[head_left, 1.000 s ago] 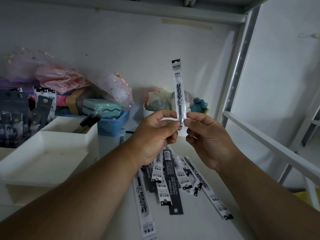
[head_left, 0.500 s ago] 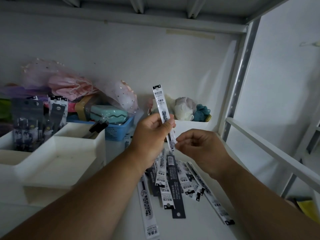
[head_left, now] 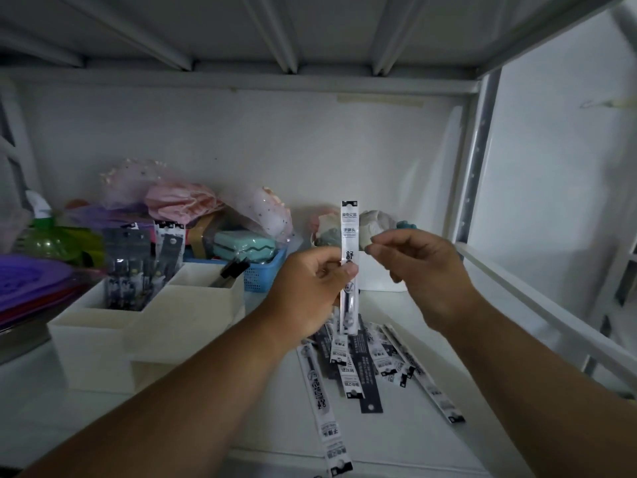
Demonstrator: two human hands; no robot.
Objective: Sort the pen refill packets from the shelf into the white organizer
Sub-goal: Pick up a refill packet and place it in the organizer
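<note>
While the left hand (head_left: 310,288) pinches one pen refill packet (head_left: 349,267) between thumb and fingers and holds it straight up, the next job looks like carrying it over to the white organizer (head_left: 138,326) on the left. To do that well, I think the hand should keep a firm but soft pinch near the middle of the packet, so the thin thing does not bend or slip. It should go in long end first, into a slot where it fits, maybe next to the packets already standing in the back slot (head_left: 131,270). The packet sticks out above and below the left hand, and its bottom end hangs just over the pile of packets (head_left: 365,360) lying on the shelf (head_left: 413,436). The right hand (head_left: 424,270) is just beside the packet but not touching it. Its fingers are loosely curled and it holds nothing. The organizer sits near the left hand, a little lower and to the left, so the move is short. Many packets in the pile are not sorted yet.
</note>
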